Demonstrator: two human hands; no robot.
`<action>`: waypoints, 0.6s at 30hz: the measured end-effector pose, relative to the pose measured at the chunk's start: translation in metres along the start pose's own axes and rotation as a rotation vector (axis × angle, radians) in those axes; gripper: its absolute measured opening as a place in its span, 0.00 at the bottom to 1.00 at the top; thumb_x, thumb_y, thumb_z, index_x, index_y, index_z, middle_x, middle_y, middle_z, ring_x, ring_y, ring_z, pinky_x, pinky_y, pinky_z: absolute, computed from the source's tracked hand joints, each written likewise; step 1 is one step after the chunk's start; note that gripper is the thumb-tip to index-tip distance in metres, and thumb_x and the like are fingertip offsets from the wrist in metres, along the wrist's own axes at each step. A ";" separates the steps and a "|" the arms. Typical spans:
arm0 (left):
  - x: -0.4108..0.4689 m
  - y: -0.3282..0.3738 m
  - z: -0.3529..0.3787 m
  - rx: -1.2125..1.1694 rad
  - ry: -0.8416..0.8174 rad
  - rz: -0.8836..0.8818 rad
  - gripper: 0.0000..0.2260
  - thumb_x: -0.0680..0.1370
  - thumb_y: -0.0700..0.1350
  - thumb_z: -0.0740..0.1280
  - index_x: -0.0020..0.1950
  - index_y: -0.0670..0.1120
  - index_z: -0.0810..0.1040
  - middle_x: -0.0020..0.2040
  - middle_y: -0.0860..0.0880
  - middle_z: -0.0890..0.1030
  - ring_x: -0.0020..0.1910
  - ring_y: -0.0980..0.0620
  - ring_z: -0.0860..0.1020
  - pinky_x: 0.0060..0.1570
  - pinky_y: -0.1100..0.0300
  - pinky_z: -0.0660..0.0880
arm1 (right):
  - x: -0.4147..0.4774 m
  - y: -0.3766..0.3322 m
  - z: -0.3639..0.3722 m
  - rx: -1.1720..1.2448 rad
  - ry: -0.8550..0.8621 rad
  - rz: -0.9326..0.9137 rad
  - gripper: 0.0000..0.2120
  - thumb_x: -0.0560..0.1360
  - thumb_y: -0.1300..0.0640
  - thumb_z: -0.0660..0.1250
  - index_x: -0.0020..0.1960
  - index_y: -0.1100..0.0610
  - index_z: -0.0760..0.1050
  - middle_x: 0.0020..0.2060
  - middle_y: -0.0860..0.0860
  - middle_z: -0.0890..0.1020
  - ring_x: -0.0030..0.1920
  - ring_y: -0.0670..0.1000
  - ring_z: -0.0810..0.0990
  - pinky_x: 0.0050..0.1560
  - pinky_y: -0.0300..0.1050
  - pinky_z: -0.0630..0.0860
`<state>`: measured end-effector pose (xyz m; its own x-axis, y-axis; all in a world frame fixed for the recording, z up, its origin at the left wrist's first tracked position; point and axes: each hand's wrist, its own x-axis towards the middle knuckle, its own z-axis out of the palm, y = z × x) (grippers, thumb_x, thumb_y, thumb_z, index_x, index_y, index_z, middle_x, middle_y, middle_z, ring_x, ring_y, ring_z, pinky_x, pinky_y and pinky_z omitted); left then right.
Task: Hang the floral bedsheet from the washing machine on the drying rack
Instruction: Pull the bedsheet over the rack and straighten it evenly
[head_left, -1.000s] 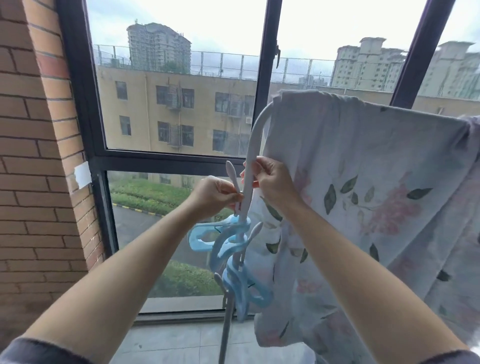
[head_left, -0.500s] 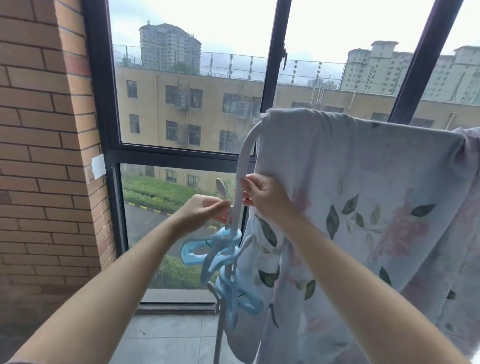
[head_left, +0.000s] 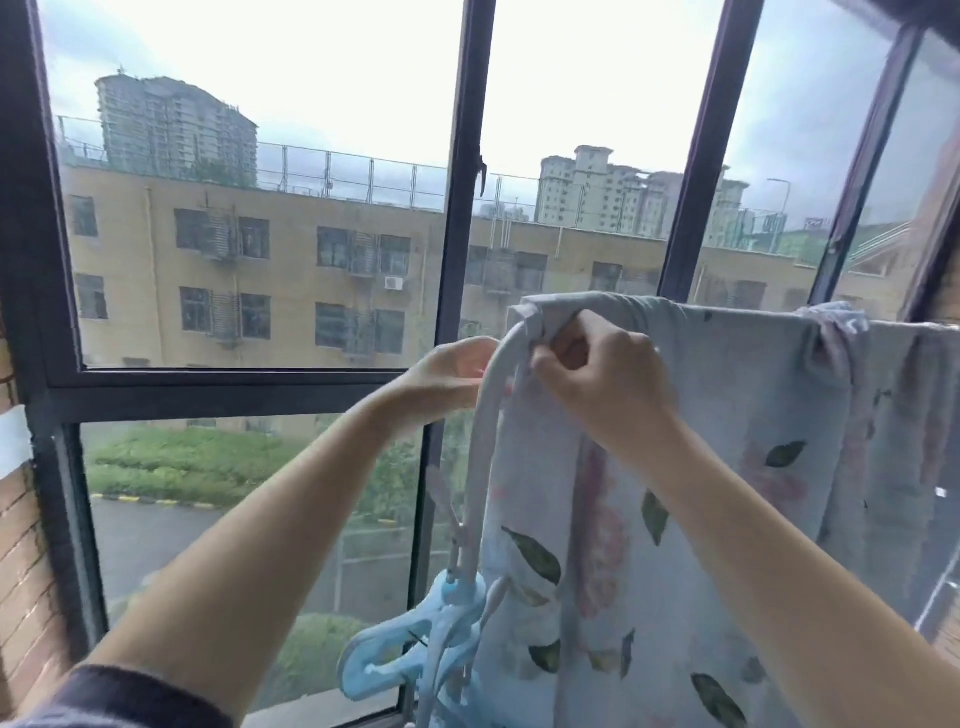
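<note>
The floral bedsheet (head_left: 691, 467), pale blue with pink flowers and dark leaves, hangs draped over the top bar of the drying rack. The rack's white curved end tube (head_left: 485, 441) bends up at the sheet's left edge. My right hand (head_left: 602, 379) pinches the sheet's top left corner right at the bend of the tube. My left hand (head_left: 447, 371) is on the far side of the tube at the same height, fingers curled toward it; what it holds is hidden. The top bar itself lies under the cloth.
Several blue plastic clothes pegs (head_left: 431, 634) hang clipped low on the rack's tube. A dark-framed window (head_left: 457, 234) stands close behind the rack. A brick wall (head_left: 21, 545) lies at the left. More bunched cloth (head_left: 836, 322) sits on the bar at the right.
Both hands have moved up the tube from near the pegs to the rack's top corner. My right hand now pinches the sheet's corner. The view has tilted upward.
</note>
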<state>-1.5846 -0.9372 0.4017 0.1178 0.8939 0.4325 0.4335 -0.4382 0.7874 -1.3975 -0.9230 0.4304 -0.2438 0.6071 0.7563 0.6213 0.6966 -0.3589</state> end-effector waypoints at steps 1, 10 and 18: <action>0.010 0.010 0.005 0.038 -0.035 0.046 0.09 0.75 0.39 0.71 0.55 0.47 0.79 0.45 0.54 0.82 0.44 0.64 0.79 0.46 0.67 0.77 | 0.000 -0.003 -0.001 -0.024 -0.010 0.008 0.15 0.66 0.38 0.60 0.40 0.49 0.74 0.32 0.42 0.81 0.38 0.48 0.80 0.44 0.46 0.78; 0.046 -0.001 0.019 -0.412 0.151 0.053 0.09 0.79 0.34 0.62 0.41 0.41 0.78 0.30 0.53 0.79 0.30 0.57 0.74 0.33 0.62 0.71 | -0.006 -0.014 -0.007 -0.061 -0.034 0.038 0.09 0.68 0.43 0.67 0.40 0.48 0.77 0.33 0.40 0.81 0.39 0.45 0.81 0.45 0.46 0.78; 0.046 0.025 -0.022 -0.319 0.600 0.320 0.12 0.76 0.40 0.60 0.36 0.52 0.77 0.36 0.48 0.76 0.38 0.53 0.73 0.38 0.57 0.70 | 0.001 -0.024 -0.020 0.132 0.121 -0.059 0.05 0.72 0.54 0.60 0.40 0.53 0.72 0.28 0.45 0.73 0.30 0.48 0.72 0.34 0.51 0.76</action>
<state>-1.5880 -0.9091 0.4505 -0.3526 0.5531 0.7548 0.1693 -0.7556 0.6328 -1.3975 -0.9469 0.4503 -0.1804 0.5191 0.8355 0.5037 0.7784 -0.3748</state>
